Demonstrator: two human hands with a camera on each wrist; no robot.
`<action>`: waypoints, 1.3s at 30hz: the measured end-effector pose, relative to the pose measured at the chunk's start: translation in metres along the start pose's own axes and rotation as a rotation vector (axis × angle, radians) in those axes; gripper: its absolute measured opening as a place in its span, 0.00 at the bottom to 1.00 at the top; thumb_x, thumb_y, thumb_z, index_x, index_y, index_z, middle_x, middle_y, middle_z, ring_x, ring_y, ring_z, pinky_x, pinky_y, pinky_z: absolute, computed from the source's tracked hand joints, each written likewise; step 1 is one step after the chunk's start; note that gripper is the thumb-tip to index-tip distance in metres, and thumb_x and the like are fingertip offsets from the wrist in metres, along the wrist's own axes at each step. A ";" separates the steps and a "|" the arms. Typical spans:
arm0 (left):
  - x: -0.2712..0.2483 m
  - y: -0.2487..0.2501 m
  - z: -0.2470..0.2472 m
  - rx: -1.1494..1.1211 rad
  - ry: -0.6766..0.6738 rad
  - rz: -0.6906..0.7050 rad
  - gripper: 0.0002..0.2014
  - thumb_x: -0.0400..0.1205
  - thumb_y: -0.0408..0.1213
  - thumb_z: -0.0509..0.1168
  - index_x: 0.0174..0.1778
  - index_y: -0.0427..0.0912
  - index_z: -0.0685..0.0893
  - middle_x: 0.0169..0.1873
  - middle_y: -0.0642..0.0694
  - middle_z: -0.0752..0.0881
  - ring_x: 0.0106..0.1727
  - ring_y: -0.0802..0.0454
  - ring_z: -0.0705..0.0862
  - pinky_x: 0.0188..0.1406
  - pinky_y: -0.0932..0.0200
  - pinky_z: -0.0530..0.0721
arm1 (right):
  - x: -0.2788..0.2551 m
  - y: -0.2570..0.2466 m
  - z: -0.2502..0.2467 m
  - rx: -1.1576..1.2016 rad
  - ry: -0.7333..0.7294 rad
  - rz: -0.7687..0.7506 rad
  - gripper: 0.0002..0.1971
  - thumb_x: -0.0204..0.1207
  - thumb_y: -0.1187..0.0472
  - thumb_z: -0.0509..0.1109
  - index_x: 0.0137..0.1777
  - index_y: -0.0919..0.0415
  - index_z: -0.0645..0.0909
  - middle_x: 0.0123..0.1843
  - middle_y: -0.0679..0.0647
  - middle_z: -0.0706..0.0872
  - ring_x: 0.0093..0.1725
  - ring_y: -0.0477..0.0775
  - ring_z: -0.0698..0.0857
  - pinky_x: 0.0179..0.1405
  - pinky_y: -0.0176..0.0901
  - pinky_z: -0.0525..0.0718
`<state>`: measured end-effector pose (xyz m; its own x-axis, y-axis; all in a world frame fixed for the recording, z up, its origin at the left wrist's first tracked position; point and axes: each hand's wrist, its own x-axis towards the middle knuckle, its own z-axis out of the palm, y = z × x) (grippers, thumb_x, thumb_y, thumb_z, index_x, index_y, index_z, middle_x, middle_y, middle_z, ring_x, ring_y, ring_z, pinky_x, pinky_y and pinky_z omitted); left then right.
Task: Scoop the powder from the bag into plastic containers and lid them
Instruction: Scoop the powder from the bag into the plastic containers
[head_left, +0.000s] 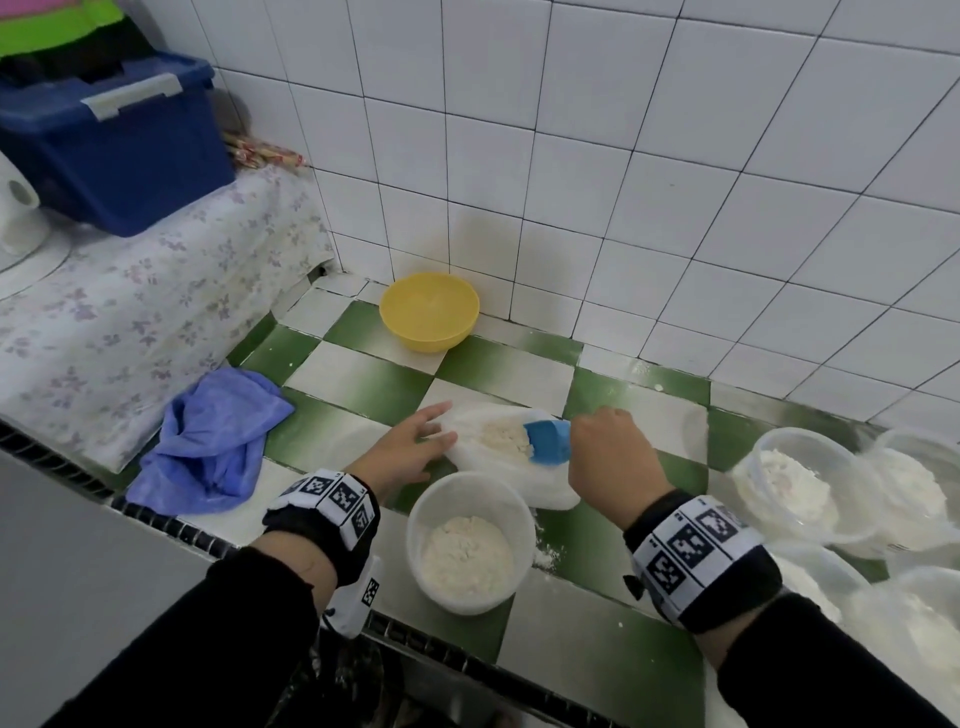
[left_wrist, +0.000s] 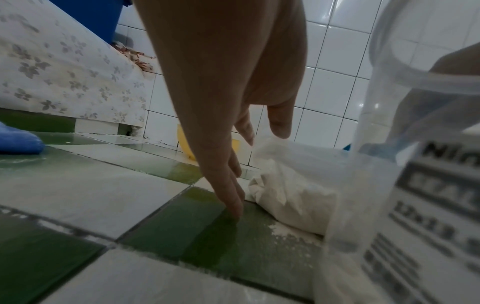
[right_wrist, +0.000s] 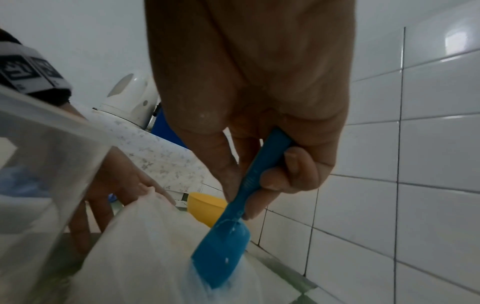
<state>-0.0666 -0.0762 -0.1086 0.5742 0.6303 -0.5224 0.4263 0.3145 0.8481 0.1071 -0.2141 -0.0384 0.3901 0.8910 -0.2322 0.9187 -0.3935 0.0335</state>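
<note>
Glossy tiled counter, translucent plastic bag, blue cloth.

Clear plastic bag of white powder is lying on its side on the green-and-white tiled table, mouth open. Blue scoop is dipping into the bag mouth. Round translucent container, w/o lid, is sitting just in front of the bag, approx. half full. More filled containers are crowding right of the bag.
</note>
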 end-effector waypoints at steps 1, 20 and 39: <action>0.003 -0.001 -0.001 0.000 -0.007 -0.014 0.22 0.83 0.41 0.66 0.72 0.62 0.73 0.73 0.42 0.73 0.70 0.40 0.77 0.70 0.37 0.77 | 0.005 0.000 0.002 0.013 -0.009 0.010 0.06 0.75 0.69 0.55 0.37 0.61 0.68 0.38 0.56 0.74 0.39 0.55 0.72 0.41 0.39 0.72; 0.017 0.013 0.004 0.161 -0.257 -0.080 0.32 0.80 0.23 0.66 0.72 0.59 0.67 0.62 0.47 0.82 0.62 0.46 0.83 0.56 0.53 0.86 | 0.046 0.013 0.047 0.818 -0.264 0.177 0.07 0.80 0.59 0.65 0.53 0.59 0.83 0.46 0.52 0.84 0.47 0.52 0.82 0.46 0.38 0.75; -0.014 0.009 0.011 0.144 -0.079 0.039 0.31 0.83 0.23 0.62 0.77 0.54 0.65 0.58 0.43 0.84 0.49 0.53 0.86 0.37 0.64 0.86 | 0.011 0.037 0.023 0.998 -0.235 0.221 0.08 0.81 0.60 0.64 0.54 0.58 0.83 0.38 0.50 0.83 0.35 0.44 0.75 0.34 0.35 0.71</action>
<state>-0.0629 -0.0897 -0.0947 0.6432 0.5801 -0.4997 0.4953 0.1826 0.8493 0.1436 -0.2243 -0.0617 0.4235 0.7521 -0.5050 0.3189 -0.6455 -0.6940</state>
